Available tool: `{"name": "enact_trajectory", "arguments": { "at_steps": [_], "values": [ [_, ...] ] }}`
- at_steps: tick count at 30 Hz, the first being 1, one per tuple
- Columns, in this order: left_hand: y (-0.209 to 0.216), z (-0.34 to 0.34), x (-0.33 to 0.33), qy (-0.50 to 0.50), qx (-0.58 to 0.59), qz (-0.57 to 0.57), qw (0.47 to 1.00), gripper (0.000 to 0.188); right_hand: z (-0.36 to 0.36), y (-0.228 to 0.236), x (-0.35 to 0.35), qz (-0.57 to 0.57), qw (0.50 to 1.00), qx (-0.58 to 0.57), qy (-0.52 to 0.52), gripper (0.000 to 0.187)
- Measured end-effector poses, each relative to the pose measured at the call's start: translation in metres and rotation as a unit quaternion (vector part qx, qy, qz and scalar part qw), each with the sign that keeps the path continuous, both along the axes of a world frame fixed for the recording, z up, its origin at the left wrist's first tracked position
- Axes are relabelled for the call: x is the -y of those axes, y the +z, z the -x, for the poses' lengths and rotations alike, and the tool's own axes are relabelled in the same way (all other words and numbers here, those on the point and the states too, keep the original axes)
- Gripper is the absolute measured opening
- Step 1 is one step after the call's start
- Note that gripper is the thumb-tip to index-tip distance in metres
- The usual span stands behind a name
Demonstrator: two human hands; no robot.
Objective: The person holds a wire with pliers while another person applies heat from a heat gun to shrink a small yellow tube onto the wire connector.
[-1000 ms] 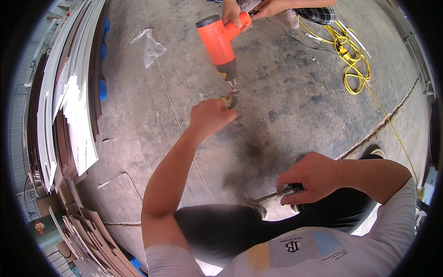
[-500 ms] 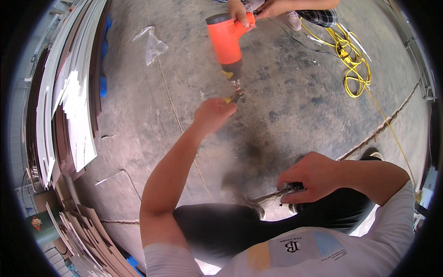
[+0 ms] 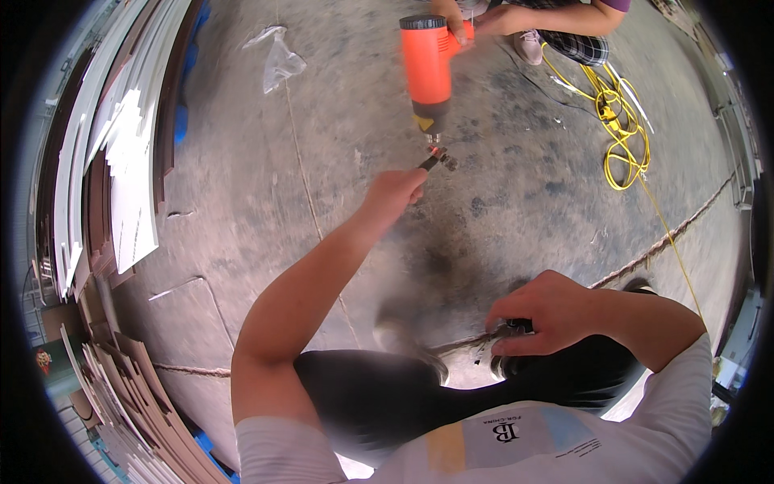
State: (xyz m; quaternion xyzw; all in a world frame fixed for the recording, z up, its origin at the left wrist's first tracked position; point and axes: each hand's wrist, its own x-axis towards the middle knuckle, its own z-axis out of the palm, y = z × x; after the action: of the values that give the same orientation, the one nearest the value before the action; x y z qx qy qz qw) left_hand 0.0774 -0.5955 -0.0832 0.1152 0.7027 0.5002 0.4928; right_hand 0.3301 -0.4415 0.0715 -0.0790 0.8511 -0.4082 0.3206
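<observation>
Gripping dark tool [image 3: 430, 162] in closed left hand [image 3: 395, 189] near orange heat gun [image 3: 428, 74]; curling half-closed right hand [image 3: 550, 310] around small dark object [image 3: 521, 325].

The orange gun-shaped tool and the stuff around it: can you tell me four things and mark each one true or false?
1. A co-worker's hand grips the orange-and-black gun-shaped tool. True.
2. The person's left hand is empty. False: it holds a small dark object.
3. The looped yellow cable lies on the grey concrete floor. True.
4. The crumpled clear plastic bag is right of the orange tool. False: the bag lies left of it.
</observation>
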Motion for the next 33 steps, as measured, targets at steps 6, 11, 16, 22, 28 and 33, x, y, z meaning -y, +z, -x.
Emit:
{"name": "enact_trajectory", "arguments": {
  "at_steps": [6, 11, 16, 22, 28, 33],
  "values": [
    [-0.014, -0.016, -0.002, 0.061, 0.07, -0.011, 0.996, 0.04, 0.002, -0.003, 0.002, -0.008, 1.0, 0.0, 0.006, 0.033],
    [-0.02, -0.035, -0.009, 0.116, 0.152, -0.045, 0.981, 0.04, 0.005, -0.003, 0.003, -0.003, 1.0, 0.023, -0.014, 0.032],
    [-0.03, -0.05, -0.01, 0.118, 0.198, -0.119, 0.966, 0.039, 0.009, -0.003, 0.006, -0.007, 0.999, 0.046, -0.025, 0.031],
    [-0.042, -0.058, -0.011, 0.111, 0.252, -0.164, 0.947, 0.034, 0.012, -0.007, 0.007, -0.014, 0.998, 0.052, -0.041, 0.029],
    [-0.048, -0.063, -0.018, 0.087, 0.253, -0.185, 0.946, 0.032, 0.016, -0.013, 0.012, -0.012, 0.996, 0.064, -0.065, 0.027],
    [-0.049, -0.065, -0.022, 0.079, 0.236, -0.192, 0.949, 0.034, 0.016, -0.024, 0.014, -0.013, 0.995, 0.069, -0.067, 0.028]
  ]
}}
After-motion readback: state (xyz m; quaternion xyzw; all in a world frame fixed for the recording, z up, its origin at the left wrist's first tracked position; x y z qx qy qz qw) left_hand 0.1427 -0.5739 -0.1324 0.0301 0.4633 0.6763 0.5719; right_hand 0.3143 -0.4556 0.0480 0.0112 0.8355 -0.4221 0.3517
